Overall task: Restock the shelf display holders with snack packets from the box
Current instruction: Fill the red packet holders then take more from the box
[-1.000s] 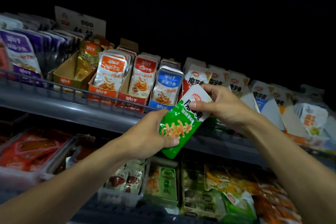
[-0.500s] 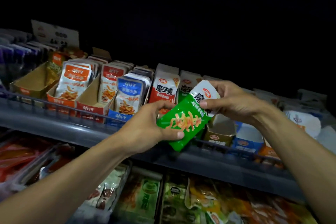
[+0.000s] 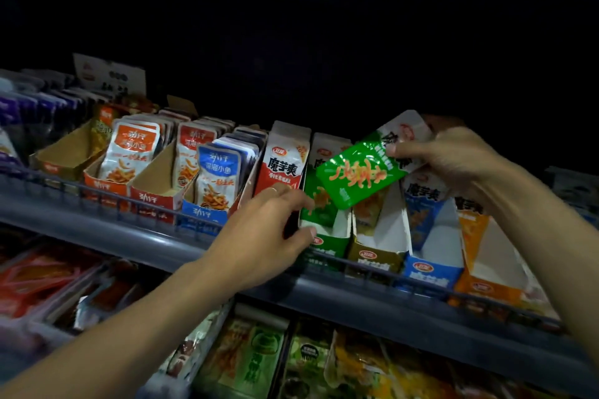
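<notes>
**Left hand off the packet, onto the green holder**

Change since half a second ago: the left hand (image 3: 262, 236) no longer pinches the lower end of the green packet (image 3: 359, 175). It now sits at the front-left edge of the green holder (image 3: 327, 236), centre of the frame, fingers curled around the cardboard wall and thumb at the front lip. It looks like a steadying or spreading grip on the holder rather than a full clench.

The right hand (image 3: 453, 159), right of centre, now carries the packet alone. It pinches the white upper end between thumb and fingers. The packet is tilted, green end down and to the left, and hangs just above the open top of the green holder. It is not yet inside.

The view has also shifted right along the shelf rail (image 3: 372, 272). The brown holder (image 3: 376, 256), blue holder (image 3: 428, 272) and orange holder (image 3: 483, 288), lower right of centre, are now in plain sight. Each shows a lot of bare white inner wall, so each looks low on stock. The green holder already has at least one matching packet standing in it.

Judgement: the handover from two hands to one marks the start of insertion. Colour matches, so the target slot appears correct. Next move likely calls for tipping the packet upright and sliding it in behind the one present. The supply box is not in view.
</notes>
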